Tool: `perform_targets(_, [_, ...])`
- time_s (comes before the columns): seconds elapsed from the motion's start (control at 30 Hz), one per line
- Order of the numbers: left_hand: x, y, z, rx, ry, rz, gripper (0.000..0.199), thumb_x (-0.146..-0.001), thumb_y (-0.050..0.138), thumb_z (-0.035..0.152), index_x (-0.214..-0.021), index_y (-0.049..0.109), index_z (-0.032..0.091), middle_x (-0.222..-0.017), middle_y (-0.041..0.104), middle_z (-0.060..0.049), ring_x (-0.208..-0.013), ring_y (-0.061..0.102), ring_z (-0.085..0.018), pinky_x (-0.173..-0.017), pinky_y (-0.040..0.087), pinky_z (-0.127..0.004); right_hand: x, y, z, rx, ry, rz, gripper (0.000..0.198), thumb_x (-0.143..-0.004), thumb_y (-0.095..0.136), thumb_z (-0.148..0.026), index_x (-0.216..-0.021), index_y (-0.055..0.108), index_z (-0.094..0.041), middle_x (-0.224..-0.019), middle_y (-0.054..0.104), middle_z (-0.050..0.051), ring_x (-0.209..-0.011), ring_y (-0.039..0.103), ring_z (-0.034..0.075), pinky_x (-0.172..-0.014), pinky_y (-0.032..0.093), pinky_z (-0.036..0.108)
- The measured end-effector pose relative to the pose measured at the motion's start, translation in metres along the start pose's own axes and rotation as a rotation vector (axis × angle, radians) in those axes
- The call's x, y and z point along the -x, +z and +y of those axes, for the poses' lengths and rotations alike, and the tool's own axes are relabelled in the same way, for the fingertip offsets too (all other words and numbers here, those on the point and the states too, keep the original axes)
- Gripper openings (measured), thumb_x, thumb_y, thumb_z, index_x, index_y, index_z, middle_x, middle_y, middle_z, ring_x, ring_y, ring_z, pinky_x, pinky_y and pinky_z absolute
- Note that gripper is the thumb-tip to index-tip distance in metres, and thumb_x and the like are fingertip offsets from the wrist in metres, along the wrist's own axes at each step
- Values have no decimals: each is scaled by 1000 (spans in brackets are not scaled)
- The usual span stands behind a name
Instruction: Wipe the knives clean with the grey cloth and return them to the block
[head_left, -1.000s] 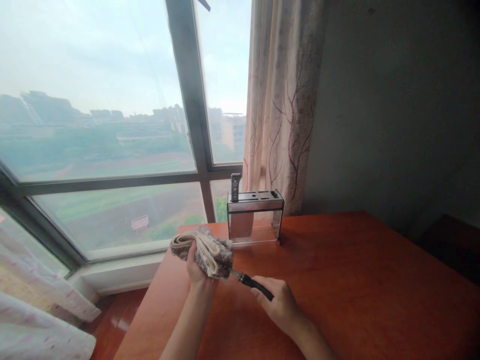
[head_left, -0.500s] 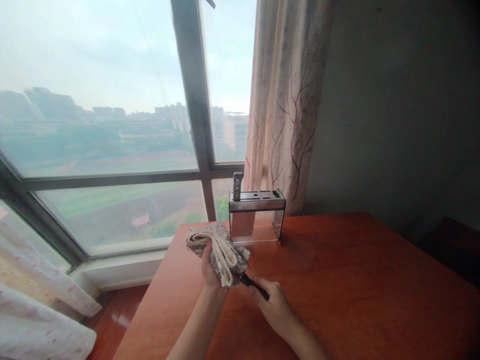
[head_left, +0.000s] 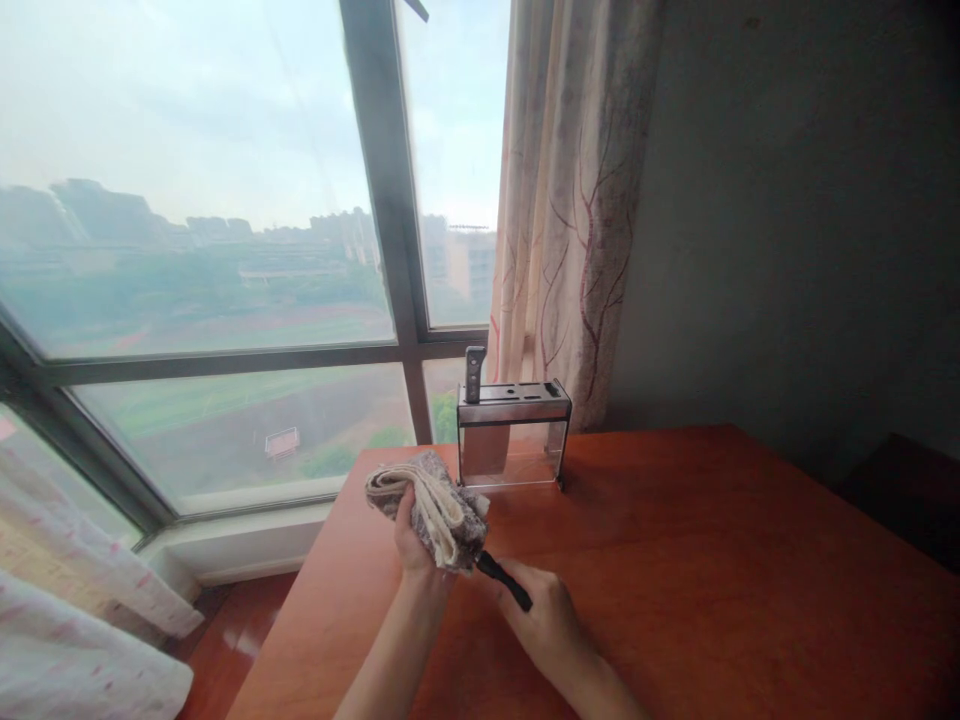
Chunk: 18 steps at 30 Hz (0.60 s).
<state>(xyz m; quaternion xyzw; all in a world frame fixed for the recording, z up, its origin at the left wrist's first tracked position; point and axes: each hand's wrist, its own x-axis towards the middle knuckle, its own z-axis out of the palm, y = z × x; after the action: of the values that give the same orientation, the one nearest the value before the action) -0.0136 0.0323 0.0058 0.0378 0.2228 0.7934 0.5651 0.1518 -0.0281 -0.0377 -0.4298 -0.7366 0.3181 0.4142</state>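
Observation:
My left hand (head_left: 412, 540) is closed round a folded cloth (head_left: 439, 505), cream on one side and mottled grey-brown on the other. In my right hand (head_left: 544, 605) is the black handle of what looks like a knife (head_left: 504, 580). The handle runs up into the cloth's lower right end, and the part beyond it is hidden in the folds. Both hands are above the near part of the table. Just behind the cloth stands a clear-sided knife block (head_left: 525, 408) with a slotted metal top. A cleaver with a metal handle (head_left: 473, 375) sits upright in its left end.
The reddish-brown wooden table (head_left: 675, 560) reaches to the window (head_left: 225, 250) and the dark wall (head_left: 757, 230). A patterned curtain (head_left: 577, 220) hangs behind the knife block. Another curtain (head_left: 82, 650) is at the lower left, beside a white sill (head_left: 247, 545).
Both hands, with the cloth and the black-handled knife, have shifted slightly left and down. The grips look the same, and the knife block has stayed in place.

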Motion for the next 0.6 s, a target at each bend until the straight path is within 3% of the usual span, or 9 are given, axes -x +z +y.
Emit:
perform_targets(0.07, [3,0,-2,-22,-1,14,22,-79,61,25,-96,68,13,-70,73,-4,-62,69,-20,-66,56,-30,-1,3,-3,-189,130,-40,38,-89,47,-46,-86,69,-16,-61,65,4,-56,60,17,-52,43,24])
perform_targets(0.17, [7,3,-1,-14,-11,20,18,-79,61,26,-90,69,14,-66,72,-3,-56,68,-19,-61,56,-29,-3,4,-3,-568,397,-180,51,-85,45,-62,-80,64,-14,-38,44,-6,-30,33,8,-33,23,20])
perform_targets(0.23, [9,6,2,-8,-34,12,17,-79,61,27,-85,69,14,-65,72,-4,-54,67,-20,-57,56,-30,-3,3,-1,-833,520,-314,50,-83,46,-63,-81,60,-15,-35,38,-10,-27,23,6,-30,16,19])
perform_targets(0.33, [12,9,4,-24,-84,-9,19,-77,64,30,-81,70,14,-64,72,-6,-54,68,-23,-53,55,-32,-2,1,1,-1055,566,-438,47,-84,46,-61,-83,58,-16,-35,33,-12,-28,17,5,-32,15,18])
perform_targets(0.4, [12,9,4,-26,-82,-8,19,-75,65,30,-82,70,14,-64,72,-6,-54,68,-23,-55,55,-33,-2,3,1,-1000,539,-417,50,-83,47,-62,-86,60,-15,-36,33,-12,-29,18,5,-32,15,18])
perform_targets(0.47, [10,8,3,-18,-46,7,18,-75,65,29,-84,70,14,-65,72,-5,-55,68,-22,-57,55,-33,-3,5,0,-808,489,-315,54,-82,47,-65,-88,64,-13,-37,36,-10,-29,23,6,-32,17,19])
perform_targets(0.53, [8,5,1,-13,-10,25,15,-76,63,26,-83,70,15,-66,72,-4,-56,67,-20,-59,56,-31,-3,8,0,-549,367,-180,51,-83,49,-61,-90,67,-13,-44,48,-4,-36,40,10,-37,28,20])
perform_targets(0.6, [5,3,0,-21,3,31,14,-78,61,26,-81,69,14,-66,72,-4,-56,67,-19,-62,56,-31,-2,9,1,-297,189,-72,39,-87,50,-50,-93,69,-16,-65,65,4,-59,60,17,-54,44,25])
